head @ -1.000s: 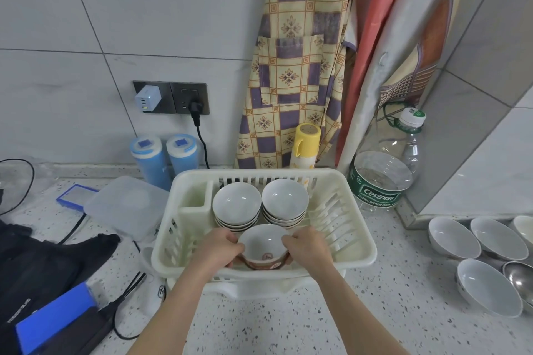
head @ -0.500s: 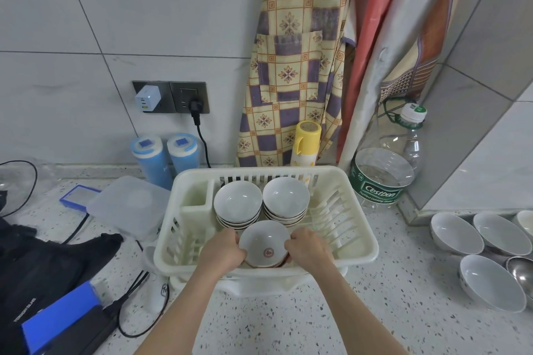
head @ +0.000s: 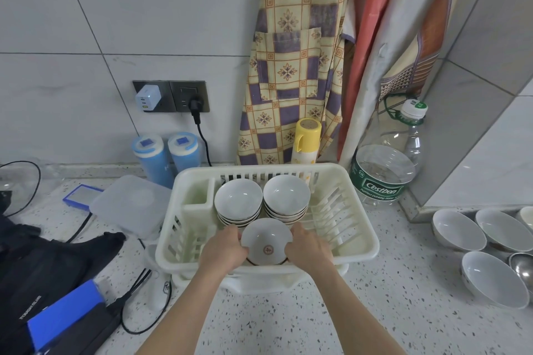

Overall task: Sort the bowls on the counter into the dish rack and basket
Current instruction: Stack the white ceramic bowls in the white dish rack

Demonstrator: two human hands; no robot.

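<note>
Left hand (head: 223, 249) and right hand (head: 308, 248): gripping a bowl (head: 266, 241) by opposite rims, seating it in the rack (head: 357, 251) front. Behind: two stacks (head: 261, 202). Next, likely: releasing, fetching counter bowls (head: 473, 242).

Both forearms and hands (head: 310, 248) are bare: no sleeves or gloves.

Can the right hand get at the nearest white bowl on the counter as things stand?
Probably, once freed. The right hand grips the bowl inside the dish rack. Bare counter lies between rack and the nearest white bowl; nothing visible blocks it.
</note>
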